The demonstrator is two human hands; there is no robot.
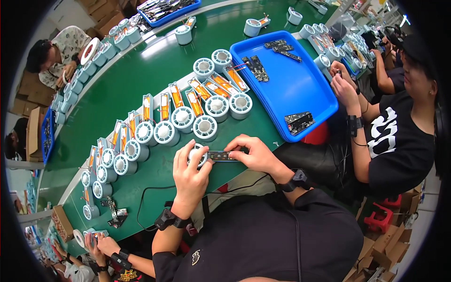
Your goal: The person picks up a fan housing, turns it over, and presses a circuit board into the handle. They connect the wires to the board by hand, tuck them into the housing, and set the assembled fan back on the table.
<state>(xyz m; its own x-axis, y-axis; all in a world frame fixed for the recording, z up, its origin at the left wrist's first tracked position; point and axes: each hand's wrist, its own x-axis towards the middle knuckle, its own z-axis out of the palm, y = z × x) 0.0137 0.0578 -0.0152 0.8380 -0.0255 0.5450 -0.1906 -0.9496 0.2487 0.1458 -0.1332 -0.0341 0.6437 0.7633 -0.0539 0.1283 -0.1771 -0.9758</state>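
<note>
Between my hands, close to the near edge of the green table, is a light blue handheld fan body (202, 162) with a round head and a straight handle. My left hand (190, 177) grips the round head, its fingers hiding much of it. A dark circuit board (218, 156) lies lengthwise along the handle. At the board's far right end, my right hand (257, 156) closes its thumb and fingers on the board and handle. Whether the board is seated in the handle cannot be made out.
Fan bodies (205, 129) with orange-wrapped parts stand in a curved row beyond my hands. A blue tray (305, 91) holding circuit boards (299, 122) sits right. More boards (115, 212) and a black cable (155, 188) lie left. A co-worker (399, 113) sits right.
</note>
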